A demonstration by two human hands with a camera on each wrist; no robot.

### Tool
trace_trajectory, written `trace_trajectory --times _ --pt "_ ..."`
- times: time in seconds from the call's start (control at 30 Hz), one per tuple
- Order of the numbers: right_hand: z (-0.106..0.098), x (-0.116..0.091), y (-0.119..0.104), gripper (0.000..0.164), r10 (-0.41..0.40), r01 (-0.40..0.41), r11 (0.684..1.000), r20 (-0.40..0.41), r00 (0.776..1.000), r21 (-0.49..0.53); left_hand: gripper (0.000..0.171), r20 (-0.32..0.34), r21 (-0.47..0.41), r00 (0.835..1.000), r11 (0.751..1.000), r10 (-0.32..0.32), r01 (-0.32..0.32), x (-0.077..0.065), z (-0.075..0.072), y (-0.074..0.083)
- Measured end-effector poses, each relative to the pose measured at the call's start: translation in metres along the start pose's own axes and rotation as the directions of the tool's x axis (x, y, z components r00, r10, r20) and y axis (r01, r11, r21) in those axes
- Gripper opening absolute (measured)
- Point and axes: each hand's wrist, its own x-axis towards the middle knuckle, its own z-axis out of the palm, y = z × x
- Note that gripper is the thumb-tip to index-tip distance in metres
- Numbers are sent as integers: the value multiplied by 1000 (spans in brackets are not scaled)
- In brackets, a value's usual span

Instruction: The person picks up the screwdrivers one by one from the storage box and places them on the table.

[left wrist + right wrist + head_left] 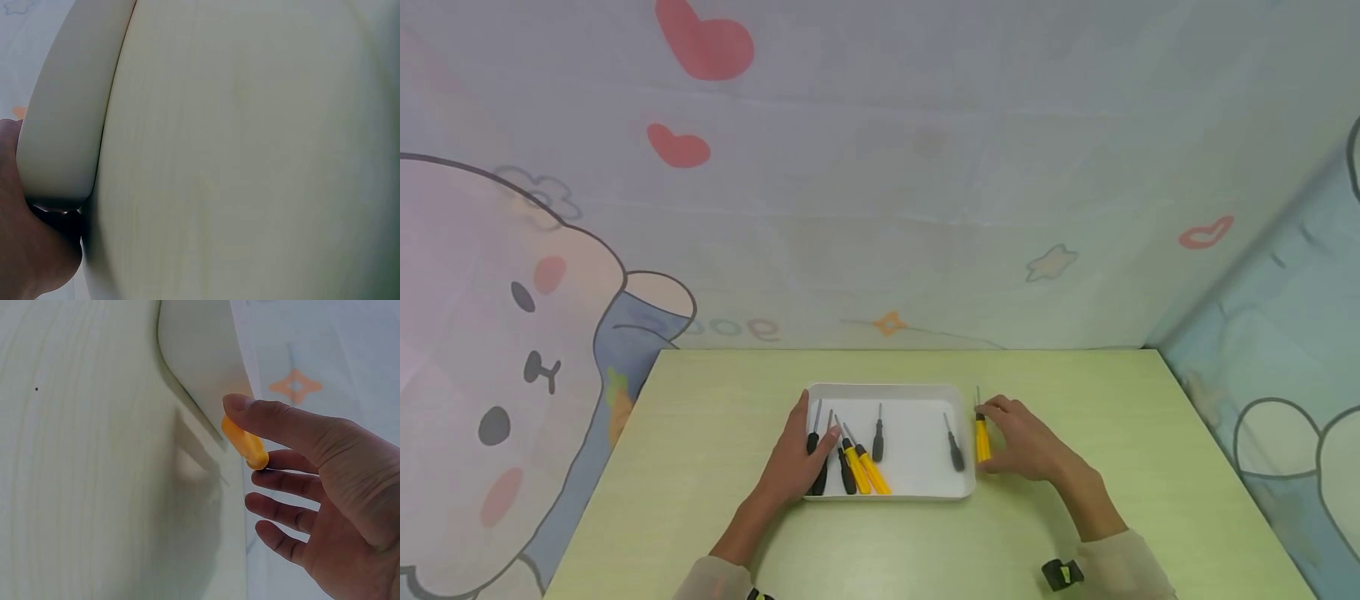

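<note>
Just beside the tray (917,454), right fingers (292,461) pinch 1 yellow screwdriver (982,440).

left hand (797,461) — grips white tray (917,417), screwdrivers (855,469) inside | right hand (1028,442) — pinches yellow screwdriver (982,439) beside it

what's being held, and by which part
The right hand pinches a yellow screwdriver by its handle; the left hand grips the white tray at its left end.

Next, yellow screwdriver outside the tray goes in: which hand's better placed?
Right, probably: the right hand pinches that yellow screwdriver just outside the tray, at its right end; the left hand holds the tray's opposite end.
</note>
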Motion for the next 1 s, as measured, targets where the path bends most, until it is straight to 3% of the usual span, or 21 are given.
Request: trace_trajectory --times 0.53,1.0 --pt "14 2 9 86 -14 15 999 26 1000 -48 92 3 14 1000 1000 -2 2 0 1 -2" --pt "16 0 5 81 -3 4 1000 37 999 -26 90 2 -1 1000 1000 -8 8 -1 -2 2"
